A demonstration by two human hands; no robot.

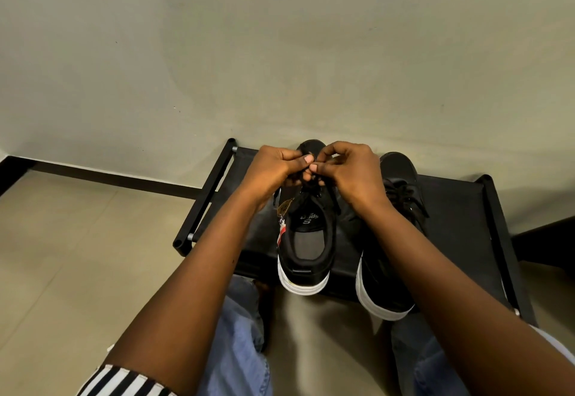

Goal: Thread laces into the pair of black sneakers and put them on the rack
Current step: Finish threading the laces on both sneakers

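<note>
Two black sneakers with white soles stand side by side on a low black rack (457, 209), heels toward me. Over the left sneaker (306, 240), my left hand (273, 168) and my right hand (348, 167) meet above the lace area, each pinching a black lace (308, 191) between thumb and fingers. The lace ends are mostly hidden under my fingers. The right sneaker (392, 277) is partly covered by my right forearm; its laces (404, 193) look threaded and lie bunched on top.
The rack stands against a pale wall (280, 53) with a dark skirting strip (109, 177). Beige floor tiles (77, 255) spread to the left. My knees in blue jeans (239, 333) are just in front of the rack.
</note>
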